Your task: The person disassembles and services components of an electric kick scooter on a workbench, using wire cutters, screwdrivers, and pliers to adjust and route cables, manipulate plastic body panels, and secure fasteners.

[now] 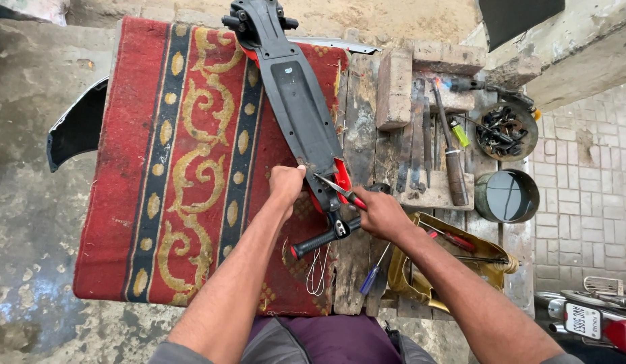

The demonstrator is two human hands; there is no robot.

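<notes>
Two hands are at work on a black scooter deck [296,101], which lies upside down on a red patterned rug [158,168] spread over the surface. The near end of the deck is steadied by the left hand [286,185], whose grip is closed on the deck's edge. A red-handled screwdriver [340,191] is held in the closed grip of the right hand [380,214], with its tip set against the deck's near end beside the red trim. The step in hand appears to be the working of a fastener at that end; firm downward pressure on the tool and a steady deck seem to be called for next.

Just below the hands, a black handlebar with a red end [320,240] juts out, close enough to crowd the right wrist. A thin white cord [318,269] is looped on the rug. Further right, a brick [394,87], several files and tools [434,145], a round dark tin [507,195], a bowl of small metal parts [505,130] and a yellow bag [454,266] with more tools are spread about.
</notes>
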